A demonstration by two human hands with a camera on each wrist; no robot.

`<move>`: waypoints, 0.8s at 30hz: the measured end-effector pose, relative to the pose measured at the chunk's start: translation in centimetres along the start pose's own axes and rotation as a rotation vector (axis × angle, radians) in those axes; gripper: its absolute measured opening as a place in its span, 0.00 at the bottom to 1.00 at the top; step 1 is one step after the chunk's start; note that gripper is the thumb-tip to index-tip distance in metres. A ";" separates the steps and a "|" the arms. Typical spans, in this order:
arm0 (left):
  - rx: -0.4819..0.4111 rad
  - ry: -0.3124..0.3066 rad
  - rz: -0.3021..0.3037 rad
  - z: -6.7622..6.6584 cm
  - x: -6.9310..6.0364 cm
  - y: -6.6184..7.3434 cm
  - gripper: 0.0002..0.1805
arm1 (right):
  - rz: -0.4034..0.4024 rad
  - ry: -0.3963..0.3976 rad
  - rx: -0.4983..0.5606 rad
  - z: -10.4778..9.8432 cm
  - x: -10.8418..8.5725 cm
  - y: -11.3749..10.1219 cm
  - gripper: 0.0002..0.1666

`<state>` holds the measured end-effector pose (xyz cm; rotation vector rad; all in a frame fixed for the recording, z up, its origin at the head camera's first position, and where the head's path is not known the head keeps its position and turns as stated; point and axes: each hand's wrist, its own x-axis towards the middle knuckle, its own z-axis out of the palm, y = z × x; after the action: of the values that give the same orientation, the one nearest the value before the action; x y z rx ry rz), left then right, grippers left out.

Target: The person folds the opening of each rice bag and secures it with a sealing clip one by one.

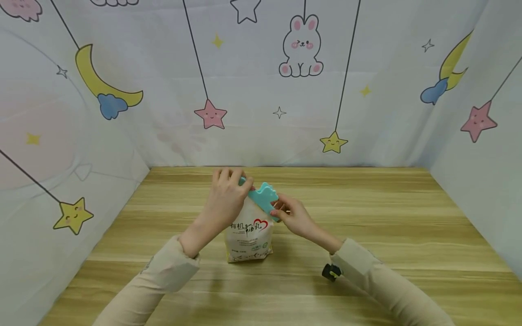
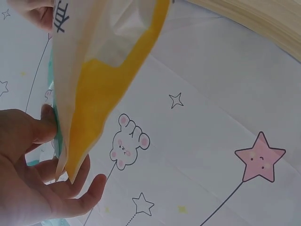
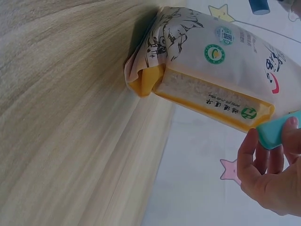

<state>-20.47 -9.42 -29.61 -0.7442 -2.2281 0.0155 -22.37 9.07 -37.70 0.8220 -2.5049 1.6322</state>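
A white bag of rice with yellow side panels stands on the wooden table. Across its top slants a turquoise bag clip with a wavy edge, lower at the right end. My left hand pinches the clip's upper left end together with the bag's top. In the left wrist view, the left thumb presses the clip while the fingers lie behind the bag. At the lower right end, my right hand grips the clip between thumb and fingers. Grains show through the bag's side window in the right wrist view.
The wooden table reaches back to a white curtain printed with stars, moons and a rabbit. More curtain hangs at both sides. A small black device sits under the right sleeve's cuff.
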 end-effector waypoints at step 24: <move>-0.043 0.037 0.000 0.1 -0.3 -0.1 0.03 | -0.002 -0.023 -0.004 0.0 -0.2 -0.1 0.12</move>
<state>-20.43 -9.59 -29.85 -0.7615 -2.1990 -0.0456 -22.20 9.08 -37.72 0.8481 -2.5210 1.6258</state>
